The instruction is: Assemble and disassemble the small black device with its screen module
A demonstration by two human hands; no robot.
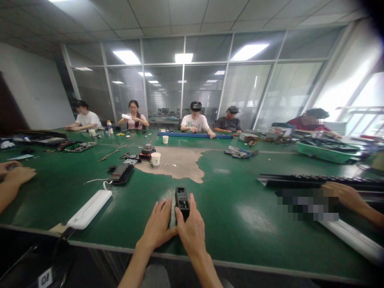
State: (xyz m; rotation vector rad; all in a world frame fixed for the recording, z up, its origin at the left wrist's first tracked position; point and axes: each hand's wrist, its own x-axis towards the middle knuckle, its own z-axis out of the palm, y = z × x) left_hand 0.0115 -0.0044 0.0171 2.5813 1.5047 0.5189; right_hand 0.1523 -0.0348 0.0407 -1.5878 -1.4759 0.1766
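A small black plastic box (181, 197) with openings in its top stands on the green table in front of me. My right hand (192, 228) is around its near end, the thumb on the left side and the fingers along the right. My left hand (157, 226) rests on the tabletop just left of the box, its fingers stretched out and holding nothing. The left thumb reaches toward the right hand. The near bottom of the box is hidden behind my right hand.
To the left lie a white power strip (90, 209) and a dark device (121, 174). Paper cups (155, 159) stand farther back. Long black rails (300, 182) and a neighbour's hand (345, 196) are at right, with a green basket (327, 154) behind. Several people sit around the table.
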